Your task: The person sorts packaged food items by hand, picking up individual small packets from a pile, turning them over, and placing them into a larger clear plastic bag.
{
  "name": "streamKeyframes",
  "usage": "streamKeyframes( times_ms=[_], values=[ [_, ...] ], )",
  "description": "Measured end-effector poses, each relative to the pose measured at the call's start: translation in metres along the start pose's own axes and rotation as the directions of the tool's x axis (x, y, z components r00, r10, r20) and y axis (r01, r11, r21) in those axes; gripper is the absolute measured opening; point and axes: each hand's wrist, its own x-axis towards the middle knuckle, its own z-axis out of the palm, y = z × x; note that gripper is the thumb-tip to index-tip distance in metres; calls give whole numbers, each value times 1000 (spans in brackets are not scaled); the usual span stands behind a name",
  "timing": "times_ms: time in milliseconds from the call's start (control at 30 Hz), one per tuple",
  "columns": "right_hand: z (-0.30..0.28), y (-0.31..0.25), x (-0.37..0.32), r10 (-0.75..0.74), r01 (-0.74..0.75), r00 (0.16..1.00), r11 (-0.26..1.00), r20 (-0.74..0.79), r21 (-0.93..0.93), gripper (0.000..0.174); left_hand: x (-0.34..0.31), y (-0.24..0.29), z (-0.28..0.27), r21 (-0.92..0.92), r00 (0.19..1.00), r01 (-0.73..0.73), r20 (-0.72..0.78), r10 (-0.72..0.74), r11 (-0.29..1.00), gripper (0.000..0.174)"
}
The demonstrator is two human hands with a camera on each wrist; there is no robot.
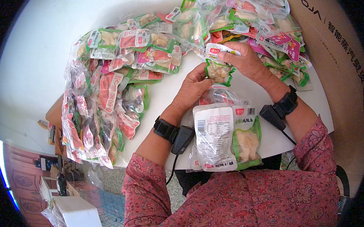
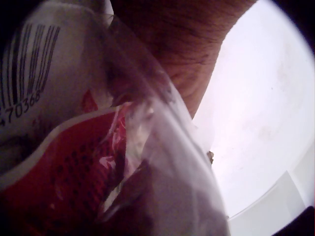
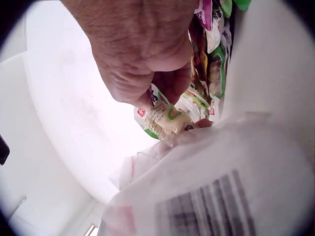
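Note:
Both hands hold one small sealed food packet point(image 1: 219, 72), white-topped with a green-edged clear window over pale pieces. My right hand point(image 1: 246, 62) pinches its upper right part between thumb and fingers; in the right wrist view the same packet point(image 3: 170, 120) shows beneath my right hand point(image 3: 142, 54). At its lower left edge my left hand point(image 1: 193, 86) grips it. Just below, close to my body, a clear plastic bag point(image 1: 194, 153) lies with larger packets in it, one with a white printed back point(image 1: 214, 138). In the left wrist view, bag film point(image 2: 182, 182) covers much of my left hand.
Piles of similar bagged packets point(image 1: 116, 88) run along the left of the white table point(image 1: 157, 102), and another heap point(image 1: 268, 32) stands at the far right. A large cardboard box point(image 1: 330, 66) borders the right side. Left of the table stands a white box point(image 1: 79, 215).

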Motion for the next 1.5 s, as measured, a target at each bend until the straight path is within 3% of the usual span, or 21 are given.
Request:
streamKeyframes(
  times_ms=[67, 300, 400, 467, 600, 667, 767, 900, 1100, 1200, 1267, 1300, 1367, 1500],
  values=[
    [0, 2, 0, 22, -21, 1000, 999, -18, 46, 31, 1, -2, 1, -29, 998, -62, 18, 63, 998, 44],
    [-3, 4, 1, 12, -12, 999, 1000, 29, -2, 27, 0, 1, 2, 22, 998, -56, 12, 56, 998, 43],
    [1, 6, 0, 79, -79, 997, 995, 17, 64, 31, 0, 2, 2, -49, 997, -72, 8, 72, 996, 42],
    [6, 11, -1, 203, -174, 978, 926, -54, 334, 37, -1, 6, 1, -147, 996, 40, -71, -51, 988, 42],
    [2, 2, -3, 116, -145, 989, 905, 95, 401, 46, 8, 1, -9, -343, 999, -8, -48, -9, 939, 41],
    [5, 0, -4, 96, -152, 987, 829, 130, 538, 45, 9, -9, -20, -453, 995, 0, 88, 45, 891, 43],
    [11, 0, -6, 93, -104, 995, 893, 46, 439, 44, 5, -2, -9, -499, 987, 101, 157, -25, 861, 42],
    [11, 8, -3, 63, -90, 996, 849, 69, 520, 42, 3, -2, -6, -478, 984, 116, 176, -35, 871, 40],
    [5, 19, 0, 35, -169, 970, 809, 242, 563, 23, 2, 1, 2, -463, 987, 122, 149, -58, 878, 39],
    [8, 11, -2, 59, -175, 975, 798, 215, 576, 18, 3, -1, 2, -407, 987, 97, 158, -35, 908, 39],
    [9, -2, -2, 191, -190, 980, 781, 62, 596, 15, 1, 1, 6, -173, 996, 82, 61, -72, 982, 48],
    [8, -4, -2, 190, -189, 980, 781, 62, 596, 15, 0, 5, 7, -172, 996, 81, 61, -71, 982, 48],
    [6, -6, -1, 140, -74, 984, 880, -106, 469, 15, -4, 14, 10, -54, 995, 26, 93, -21, 998, 55],
    [6, 2, 1, 83, 28, 972, 888, -220, 458, 14, -6, 18, 16, -105, 998, 51, 42, -47, 993, 59]
  ],
)
